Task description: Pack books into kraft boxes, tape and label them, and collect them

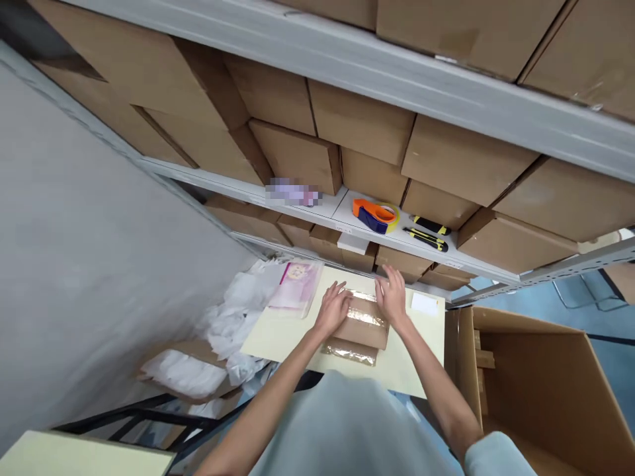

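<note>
A small brown cardboard box point(364, 332) with shiny clear tape across it lies on the pale yellow tabletop point(278, 338) in front of me. My left hand point(335, 308) rests on the box's left side, fingers stretched forward over the tape. At the far right edge of the box is my right hand point(391, 297), its fingers apart and raised. A taped strip point(351, 351) of the same brown shows along the near side. To the left lies a pink and white printed plastic packet point(296, 287); a white slip point(424, 303) is to the right.
An orange and blue tape dispenser point(372, 216) and black-and-yellow utility knives point(427, 239) lie on the shelf ahead, among stacked cardboard boxes point(364, 119). A large open carton point(550, 370) stands at the right. White plastic bags point(238, 307) are heaped by the left wall.
</note>
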### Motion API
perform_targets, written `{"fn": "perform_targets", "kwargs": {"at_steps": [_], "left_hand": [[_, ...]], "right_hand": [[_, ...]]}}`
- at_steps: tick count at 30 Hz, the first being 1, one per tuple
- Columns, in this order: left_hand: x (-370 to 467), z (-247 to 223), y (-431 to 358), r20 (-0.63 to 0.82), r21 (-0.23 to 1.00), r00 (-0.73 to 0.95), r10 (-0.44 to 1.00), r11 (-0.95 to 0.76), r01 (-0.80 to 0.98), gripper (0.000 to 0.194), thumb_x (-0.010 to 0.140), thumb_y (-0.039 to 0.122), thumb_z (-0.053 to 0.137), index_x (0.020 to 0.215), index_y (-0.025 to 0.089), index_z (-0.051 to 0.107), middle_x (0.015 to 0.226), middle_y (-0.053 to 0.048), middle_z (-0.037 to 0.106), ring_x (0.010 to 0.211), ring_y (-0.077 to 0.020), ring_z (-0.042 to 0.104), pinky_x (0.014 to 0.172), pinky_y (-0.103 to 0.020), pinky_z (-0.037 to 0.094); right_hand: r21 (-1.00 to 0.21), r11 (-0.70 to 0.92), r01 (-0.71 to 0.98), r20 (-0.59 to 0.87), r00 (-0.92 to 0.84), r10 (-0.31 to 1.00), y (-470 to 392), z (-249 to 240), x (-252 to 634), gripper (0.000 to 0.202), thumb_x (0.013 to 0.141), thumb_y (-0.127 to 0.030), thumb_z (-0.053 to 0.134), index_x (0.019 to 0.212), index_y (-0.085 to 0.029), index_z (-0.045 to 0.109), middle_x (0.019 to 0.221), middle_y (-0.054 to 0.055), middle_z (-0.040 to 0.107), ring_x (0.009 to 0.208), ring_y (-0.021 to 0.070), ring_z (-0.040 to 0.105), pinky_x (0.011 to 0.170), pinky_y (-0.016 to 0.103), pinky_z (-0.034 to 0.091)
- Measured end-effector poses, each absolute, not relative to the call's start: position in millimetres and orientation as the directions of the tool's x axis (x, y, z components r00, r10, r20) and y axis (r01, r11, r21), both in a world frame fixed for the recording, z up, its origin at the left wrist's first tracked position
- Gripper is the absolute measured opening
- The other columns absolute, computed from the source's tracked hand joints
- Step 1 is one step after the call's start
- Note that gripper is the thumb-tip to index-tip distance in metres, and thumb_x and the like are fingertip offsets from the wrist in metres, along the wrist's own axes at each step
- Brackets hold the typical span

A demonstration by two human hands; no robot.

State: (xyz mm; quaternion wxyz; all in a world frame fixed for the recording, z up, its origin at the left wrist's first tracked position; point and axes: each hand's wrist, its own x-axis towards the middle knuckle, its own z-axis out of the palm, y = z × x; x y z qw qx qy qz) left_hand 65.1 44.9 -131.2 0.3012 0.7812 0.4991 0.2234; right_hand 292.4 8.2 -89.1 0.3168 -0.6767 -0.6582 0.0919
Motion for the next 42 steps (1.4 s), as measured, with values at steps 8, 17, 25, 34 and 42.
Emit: {"fn": "perform_targets", "kwargs": {"at_steps": [8,17,25,34,42], "left_hand": [[141,41,156,0.470,0.729,0.205,0.858,-0.509,0.458,0.012,0.101,0.022,0.064,0.103,0.024,0.076,0.139,-0.012,0.076,0.137,-0.0320,0.067,0.127,-0.053,0.049],[115,43,137,0.428,0.824,0.187,0.884,-0.467,0.321,0.011,0.097,0.017,0.064,0.095,0.024,0.073,0.116,-0.010,0.081,0.117,-0.0300,0.076,0.110,-0.047,0.060],[66,6,70,0.324,0.936,0.208,0.923,-0.344,0.068,0.020,0.103,0.030,0.066,0.119,0.022,0.075,0.118,-0.010,0.079,0.104,-0.0234,0.079,0.099,-0.041,0.067],[14,6,-22,0.350,0.901,0.312,0.883,-0.409,0.147,0.018,0.110,0.030,0.065,0.124,0.024,0.076,0.117,-0.008,0.077,0.111,-0.0231,0.077,0.103,-0.040,0.065],[-2,9,-29,0.345,0.879,0.481,0.806,-0.457,0.137,0.019,0.110,0.025,0.062,0.123,0.024,0.076,0.122,-0.009,0.081,0.115,-0.0231,0.078,0.101,-0.039,0.066]], "right_hand": [[-0.235,-0.124,0.964,0.076,0.145,0.987,175,59,280,0.051,0.108,-0.019,0.048,0.155,0.001,0.053,0.157,0.035,0.061,0.149,0.0407,0.058,0.130,0.057,0.039],[-0.172,-0.240,0.955,-0.132,0.219,0.967,194,86,270,0.049,0.101,-0.011,0.063,0.147,0.004,0.059,0.140,0.033,0.075,0.137,0.0360,0.071,0.122,0.042,0.048],[-0.863,-0.104,0.495,0.057,0.300,0.952,78,45,251,0.055,0.107,-0.052,0.060,0.143,-0.011,0.059,0.138,0.020,0.076,0.126,0.0308,0.073,0.113,0.042,0.057],[-0.992,-0.031,-0.125,-0.083,0.436,0.896,-68,15,150,0.070,0.090,-0.076,0.080,0.136,-0.025,0.068,0.126,0.010,0.082,0.120,0.0283,0.077,0.120,0.047,0.057],[-0.989,-0.145,-0.041,-0.150,0.371,0.916,-87,18,156,0.072,0.096,-0.086,0.067,0.130,-0.024,0.075,0.120,0.010,0.084,0.121,0.0316,0.078,0.115,0.047,0.061]]}}
